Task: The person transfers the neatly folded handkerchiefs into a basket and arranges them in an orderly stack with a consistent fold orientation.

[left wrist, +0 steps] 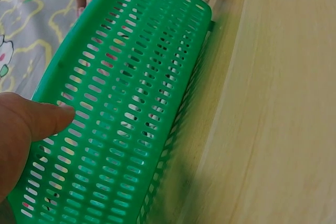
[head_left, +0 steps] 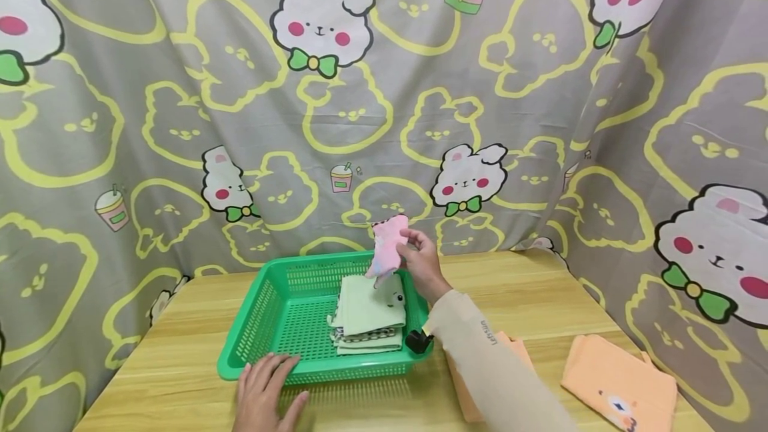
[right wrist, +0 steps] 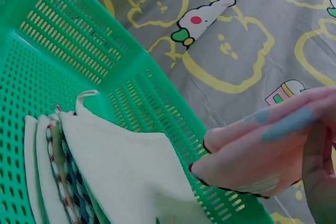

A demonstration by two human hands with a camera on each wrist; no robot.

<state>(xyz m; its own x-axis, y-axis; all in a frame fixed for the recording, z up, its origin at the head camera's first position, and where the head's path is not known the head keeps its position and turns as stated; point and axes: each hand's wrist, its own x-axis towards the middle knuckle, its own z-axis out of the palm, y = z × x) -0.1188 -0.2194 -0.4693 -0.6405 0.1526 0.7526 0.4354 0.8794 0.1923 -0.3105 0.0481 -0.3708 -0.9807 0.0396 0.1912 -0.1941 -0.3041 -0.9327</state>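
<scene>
My right hand pinches a folded pink cloth above the right end of a green plastic basket. In the right wrist view the pink cloth shows blue patches and a dark stitched edge. Below it, inside the basket, lies a stack of folded pale green towels with patterned cloths between them. At the front left corner my left hand grips the basket's rim, fingers over the edge. Its thumb lies against the slotted outer wall in the left wrist view.
An orange towel with an animal face lies at the right of the wooden table. Another orange towel is partly hidden under my right forearm. A patterned curtain hangs behind the table and along its sides.
</scene>
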